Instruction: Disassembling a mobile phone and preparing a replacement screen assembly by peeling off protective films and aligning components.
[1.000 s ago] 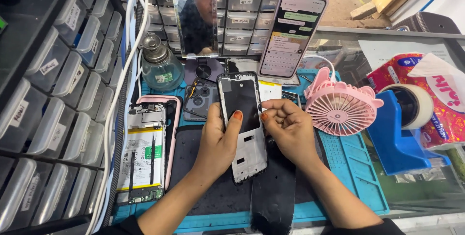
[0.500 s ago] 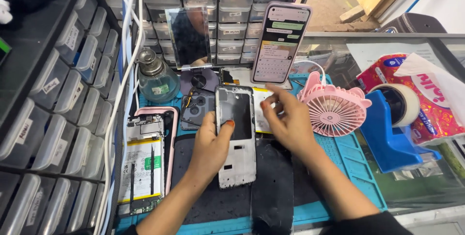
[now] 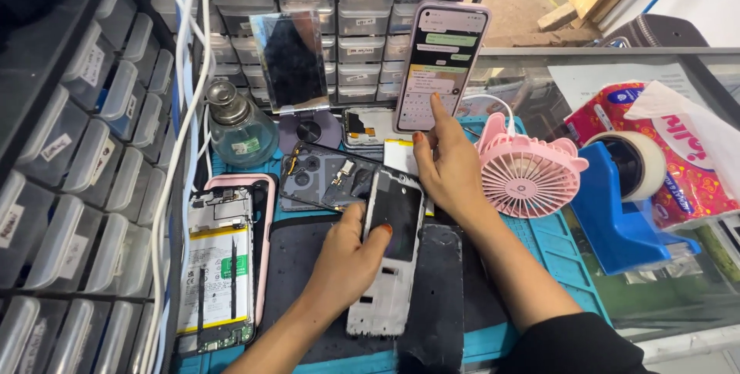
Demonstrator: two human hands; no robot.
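phone frame (image 3: 389,254) on blue mat (image 3: 555,266), drawer racks (image 3: 69,150) behind bench.

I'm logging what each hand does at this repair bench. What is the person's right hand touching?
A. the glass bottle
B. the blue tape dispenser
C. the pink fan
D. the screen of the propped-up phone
D: the right hand has its index finger stretched up onto the lit screen of the propped-up phone, while the pink fan sits apart to its side.
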